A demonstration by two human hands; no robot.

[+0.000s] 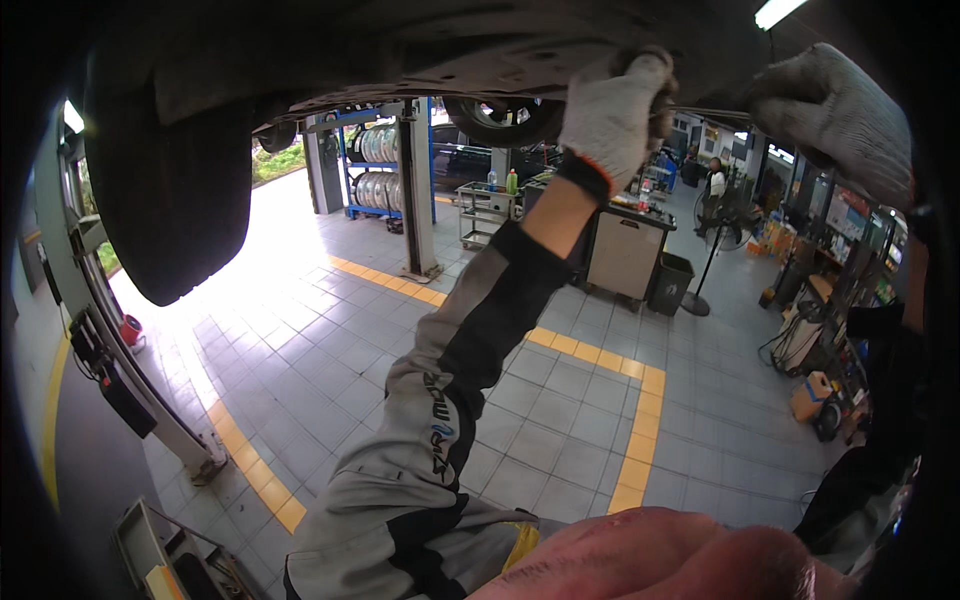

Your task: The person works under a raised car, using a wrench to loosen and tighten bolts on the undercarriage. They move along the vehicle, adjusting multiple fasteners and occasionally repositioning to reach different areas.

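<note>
Overhead is the dark underside [480,65] of a raised vehicle, with a tyre [185,200] hanging at the left. My left hand [608,118], in a white knit glove with an orange cuff edge, reaches up to the underbody panel. Its fingers are curled closed against the panel, and what they grip is hidden in shadow. To the right, my right hand [840,120], also in a whitish glove, is raised by the underbody's edge. Those fingers are bent together; anything between them cannot be made out.
Lift posts stand at the left [130,330] and farther back [418,190]. Beyond are a blue wheel rack [372,165], a metal trolley [487,212], a grey cabinet [625,250], a bin [670,285] and a standing fan [712,255]. A distant person [714,185] is near the fan. A cart [165,560] sits lower left.
</note>
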